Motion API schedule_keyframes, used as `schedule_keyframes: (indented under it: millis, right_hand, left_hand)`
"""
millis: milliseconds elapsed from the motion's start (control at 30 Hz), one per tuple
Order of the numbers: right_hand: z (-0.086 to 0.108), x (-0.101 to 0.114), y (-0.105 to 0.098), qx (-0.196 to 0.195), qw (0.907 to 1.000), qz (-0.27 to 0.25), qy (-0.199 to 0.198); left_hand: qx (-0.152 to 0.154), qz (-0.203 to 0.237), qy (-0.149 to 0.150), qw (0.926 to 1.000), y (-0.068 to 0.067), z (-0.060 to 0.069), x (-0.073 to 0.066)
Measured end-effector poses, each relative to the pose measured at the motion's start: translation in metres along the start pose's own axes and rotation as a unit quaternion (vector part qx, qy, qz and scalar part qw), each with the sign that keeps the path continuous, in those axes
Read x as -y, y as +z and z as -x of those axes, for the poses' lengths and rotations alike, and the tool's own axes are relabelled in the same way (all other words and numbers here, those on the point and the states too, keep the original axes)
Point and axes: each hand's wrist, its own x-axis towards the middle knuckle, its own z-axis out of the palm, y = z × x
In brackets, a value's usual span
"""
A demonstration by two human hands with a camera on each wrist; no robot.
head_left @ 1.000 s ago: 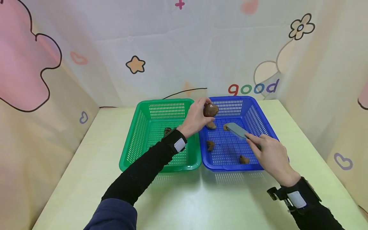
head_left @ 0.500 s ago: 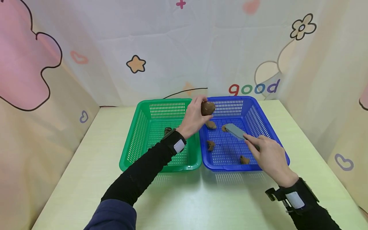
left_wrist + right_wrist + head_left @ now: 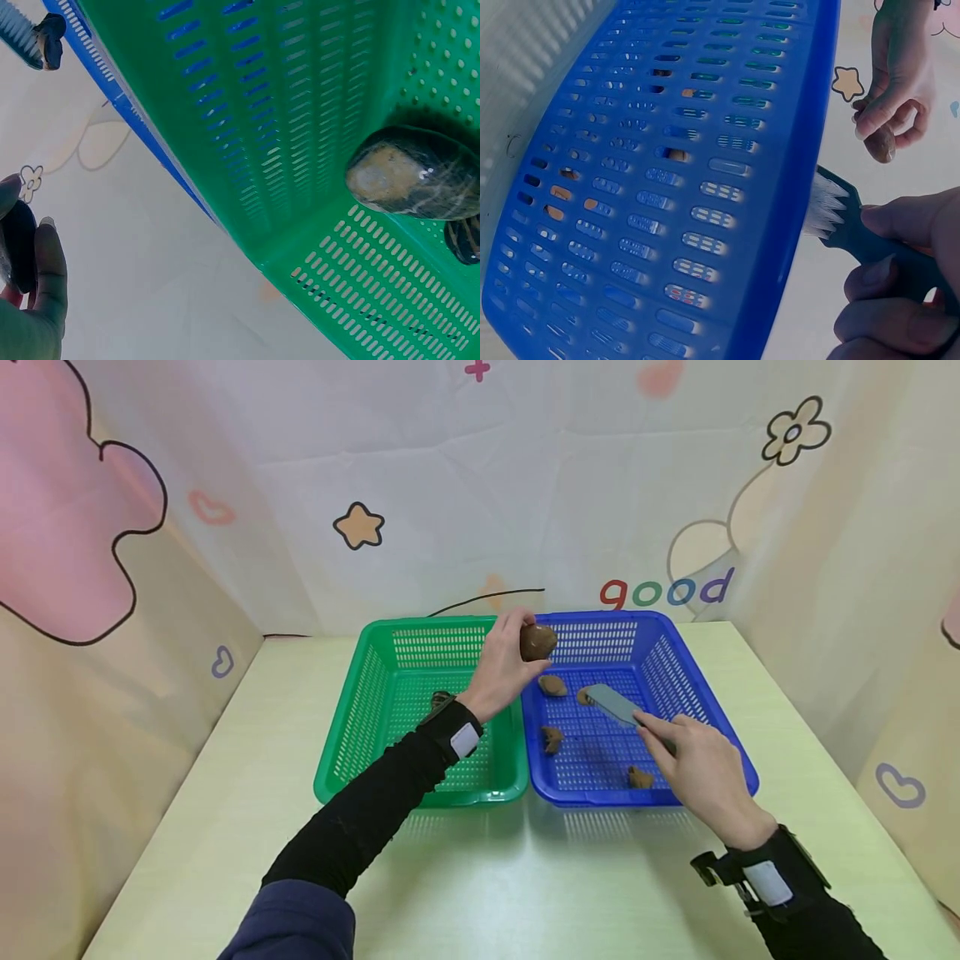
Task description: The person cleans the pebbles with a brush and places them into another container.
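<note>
My left hand [image 3: 504, 662] pinches a smooth brown stone [image 3: 537, 642] between thumb and fingers, raised over the adjoining sides of the two baskets. A flat-handled brush [image 3: 615, 703] with pale bristles [image 3: 826, 206] is gripped in my right hand [image 3: 705, 768] above the blue basket [image 3: 585, 797]. In the head view, a small brown stone [image 3: 583, 696] shows just beside the brush's head; whether they touch is unclear. Several brown stones, one at the back left [image 3: 552, 686], lie in the blue basket. A dark stone [image 3: 416, 174] and a striped stone [image 3: 465, 238] lie inside the green basket [image 3: 330, 777].
Both baskets stand side by side on a pale table [image 3: 480, 893], their neighbouring rims almost touching. Behind them hangs a printed curtain [image 3: 450, 485], which also closes off both sides. My left forearm [image 3: 367, 810] crosses over the green basket's front.
My left hand has shifted a little to the left with the brown stone, uncovering more of the stone below it. The brush in my right hand has moved slightly left.
</note>
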Motion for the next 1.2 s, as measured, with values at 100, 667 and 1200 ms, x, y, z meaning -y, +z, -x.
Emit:
schedule_keyframes:
  millis: [100, 667, 1200]
  right_hand:
    - [-0.001, 0.001, 0.001, 0.001, 1.0, -0.002, -0.002]
    - [-0.003, 0.006, 0.006, -0.005, 0.9999, -0.004, -0.015]
    - [-0.006, 0.011, 0.011, -0.001, 0.9997, -0.007, -0.023]
  left_hand:
    - [-0.004, 0.001, -0.008, 1.0, -0.003, 0.001, 0.004]
    - [-0.038, -0.012, -0.03, 0.9988, -0.023, 0.013, 0.033]
    - [-0.067, -0.032, -0.083, 0.9938, -0.043, 0.024, 0.068]
